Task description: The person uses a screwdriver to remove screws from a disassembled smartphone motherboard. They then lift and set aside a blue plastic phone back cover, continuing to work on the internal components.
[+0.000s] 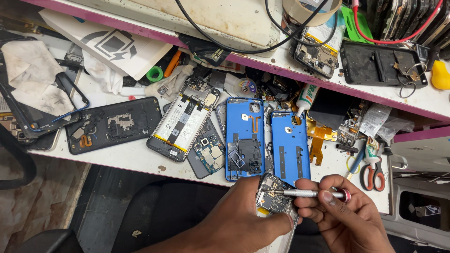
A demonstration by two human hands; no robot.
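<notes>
My left hand (pixel 243 213) holds an opened phone (pixel 273 196) with its circuit board showing, just below the bench's front edge. In my right hand (pixel 349 211) is a small silver screwdriver (pixel 307 193) with a red end cap; it lies level with its tip on the phone's board. Directly above on the bench lie two blue phone back covers (pixel 244 138) side by side.
An open phone with a white battery (pixel 183 119), a black back cover (pixel 115 124), a loose circuit board (pixel 209 152), red-handled scissors (pixel 373 171), cables, a glue tube (pixel 305 99) and many phone parts crowd the white bench (pixel 140 157). A raised shelf (pixel 300 63) holds more phones.
</notes>
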